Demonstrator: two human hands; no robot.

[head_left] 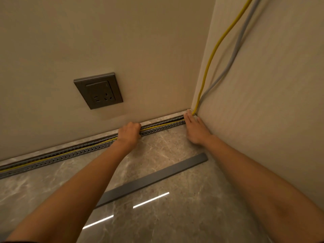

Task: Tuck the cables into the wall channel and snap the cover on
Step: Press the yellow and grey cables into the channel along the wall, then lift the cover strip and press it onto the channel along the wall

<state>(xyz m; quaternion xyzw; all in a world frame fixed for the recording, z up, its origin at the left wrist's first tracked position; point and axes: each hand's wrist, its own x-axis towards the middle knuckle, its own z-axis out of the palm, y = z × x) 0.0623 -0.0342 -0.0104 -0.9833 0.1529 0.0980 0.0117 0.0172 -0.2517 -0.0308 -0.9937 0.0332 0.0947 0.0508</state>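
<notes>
My left hand curls its fingers over the slotted channel at the wall's foot, where the yellow cable lies. My right hand presses straight fingers at the corner end. The cover lies apart on the floor.

Both hands rest on the cable-filled channel.

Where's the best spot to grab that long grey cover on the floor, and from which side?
Probably near the middle of the cover, coming down from above and pinching its two long edges. It is a long, thin strip lying flat on the floor, so an end grip would likely let it sag, and its narrow width suits fingers.
</notes>
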